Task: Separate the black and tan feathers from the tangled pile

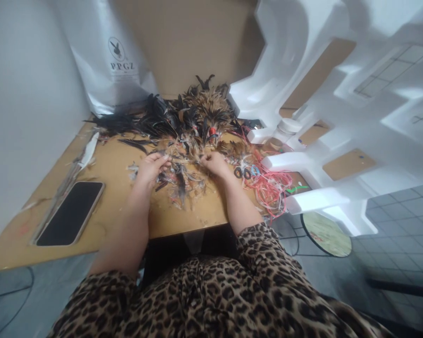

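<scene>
Table: a tan table (113, 173) is filling the middle of the view, with a plain brown panel (190, 47) rising behind it.
Back corner: a silvery bag (120, 51) is standing on the left, near a spread of black feathers (127, 122) and a tan bunch (215, 105).
Right side: white foam (313, 202) is leaning in over the table edge; a jar (288, 129), two dark rings (242, 173) and a tangle of pink string (273, 188) are lying near it.
Near left: a phone (70, 213) is lying dark side up, well apart from the hands.
Brown feathers: these (183, 154) are lying between the two hands, in front of the tan bunch.
Left hand: the left hand (153, 168) is closing thumb and forefinger in a pinch, seemingly on the left end of the brown feathers.
Right hand: the right hand (215, 164) is curling its fingers almost fully, seemingly gripping the other end.
Scraps: loose feather bits (179, 180) are lying on the table just below the hands.
Handling: the feathers are looking very light and soft, probably springy along the shafts and easy to ruffle or scatter.
Hold: a light fingertip pinch at the shaft ends is seeming safest, sparing the vanes.
Hard to see: the fingers are covering whatever they grip, and blur is hiding whether the feathers are tied together; a red thing (212, 131) under the tan bunch is staying unclear.
</scene>
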`<action>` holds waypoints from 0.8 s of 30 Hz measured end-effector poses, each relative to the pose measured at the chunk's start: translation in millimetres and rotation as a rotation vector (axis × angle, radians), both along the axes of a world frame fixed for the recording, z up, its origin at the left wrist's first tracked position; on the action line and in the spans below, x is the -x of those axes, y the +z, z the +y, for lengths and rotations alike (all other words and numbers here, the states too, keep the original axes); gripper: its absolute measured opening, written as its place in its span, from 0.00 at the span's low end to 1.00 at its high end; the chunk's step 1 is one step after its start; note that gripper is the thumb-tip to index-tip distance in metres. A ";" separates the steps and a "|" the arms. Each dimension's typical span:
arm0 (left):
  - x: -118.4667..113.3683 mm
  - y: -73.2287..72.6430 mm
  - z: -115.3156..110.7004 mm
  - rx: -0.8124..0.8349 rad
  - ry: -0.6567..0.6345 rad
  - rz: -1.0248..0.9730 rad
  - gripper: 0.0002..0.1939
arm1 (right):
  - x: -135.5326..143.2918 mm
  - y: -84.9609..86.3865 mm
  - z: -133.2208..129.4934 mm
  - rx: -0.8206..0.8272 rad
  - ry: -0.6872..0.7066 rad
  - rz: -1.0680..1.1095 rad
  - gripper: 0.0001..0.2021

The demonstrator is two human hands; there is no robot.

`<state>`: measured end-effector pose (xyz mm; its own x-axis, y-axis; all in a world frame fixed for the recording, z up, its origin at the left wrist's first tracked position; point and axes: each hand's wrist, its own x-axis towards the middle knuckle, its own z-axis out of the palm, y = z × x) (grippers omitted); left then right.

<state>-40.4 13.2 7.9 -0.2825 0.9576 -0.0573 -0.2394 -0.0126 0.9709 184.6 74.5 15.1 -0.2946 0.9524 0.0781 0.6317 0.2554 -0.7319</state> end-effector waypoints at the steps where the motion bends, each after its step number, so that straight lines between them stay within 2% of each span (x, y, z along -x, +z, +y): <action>1: -0.5 -0.3 -0.2 0.014 -0.012 0.001 0.10 | 6.8 -2.1 -2.2 0.061 0.031 0.147 0.07; 4: -3.1 0.4 -1.9 0.065 -0.044 -0.004 0.12 | 30.7 -5.4 -9.3 0.308 0.118 0.438 0.06; 8: -4.7 1.3 -3.1 0.072 -0.081 -0.019 0.14 | 61.2 -2.0 -17.3 0.486 0.193 0.562 0.07; 10: -3.0 -0.8 -1.1 0.061 -0.054 -0.004 0.14 | 71.3 1.5 -19.9 0.475 0.238 0.532 0.07; 14: 3.1 -8.7 5.2 0.041 0.038 0.084 0.13 | 77.6 4.1 -20.8 0.336 0.303 0.414 0.03; 19: 6.1 -13.3 6.7 0.034 0.067 0.220 0.11 | 66.7 -7.6 -15.7 0.273 0.315 0.339 0.05; 24: 6.6 -11.5 4.4 0.050 0.054 0.261 0.11 | 54.0 -16.4 -9.6 0.201 0.282 0.293 0.07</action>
